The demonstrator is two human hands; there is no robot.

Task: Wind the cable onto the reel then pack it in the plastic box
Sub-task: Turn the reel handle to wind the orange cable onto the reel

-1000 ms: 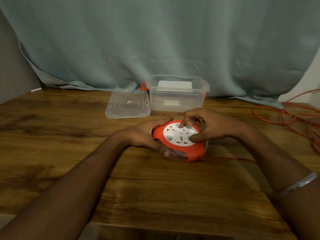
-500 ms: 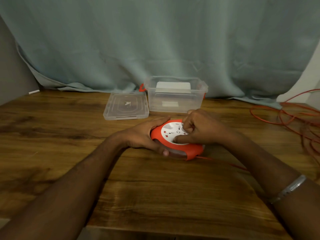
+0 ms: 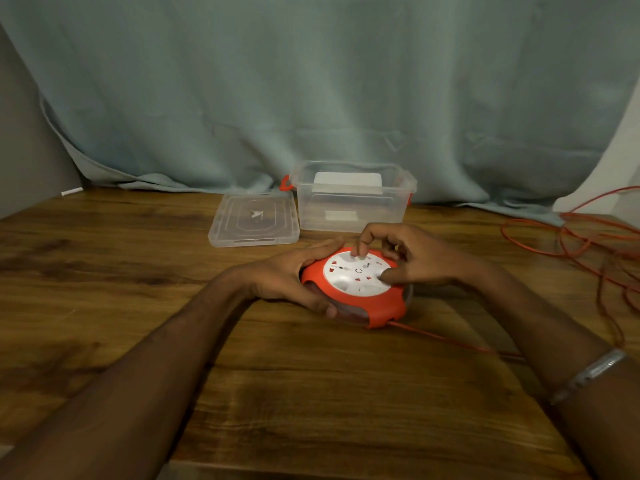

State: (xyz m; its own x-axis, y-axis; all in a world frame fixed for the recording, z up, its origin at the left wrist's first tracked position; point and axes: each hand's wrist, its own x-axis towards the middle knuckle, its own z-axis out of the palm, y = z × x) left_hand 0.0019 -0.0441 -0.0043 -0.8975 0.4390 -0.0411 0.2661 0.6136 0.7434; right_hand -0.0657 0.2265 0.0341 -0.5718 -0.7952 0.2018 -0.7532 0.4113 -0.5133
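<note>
Nearest the camera, the person's two forearms reach in over the wooden table (image 3: 311,393), a metal bracelet (image 3: 588,372) on the right wrist. The reel (image 3: 356,289), a round red housing with a white socket face, rests on the table between the hands. The left hand (image 3: 287,275) grips its left rim, fingers wrapped over the edge; the right hand (image 3: 412,254) has curled fingers pressing on the white face, seemingly to turn it. The reel looks rigid, smooth and fairly light, so it is best held by the rim while the face turns. The thin orange cable (image 3: 450,337) leaves its near right edge and is limp, likely to snag; most lies in loose loops far right. Behind stand the open plastic box (image 3: 349,216) and, just left, its lid (image 3: 254,220).
</note>
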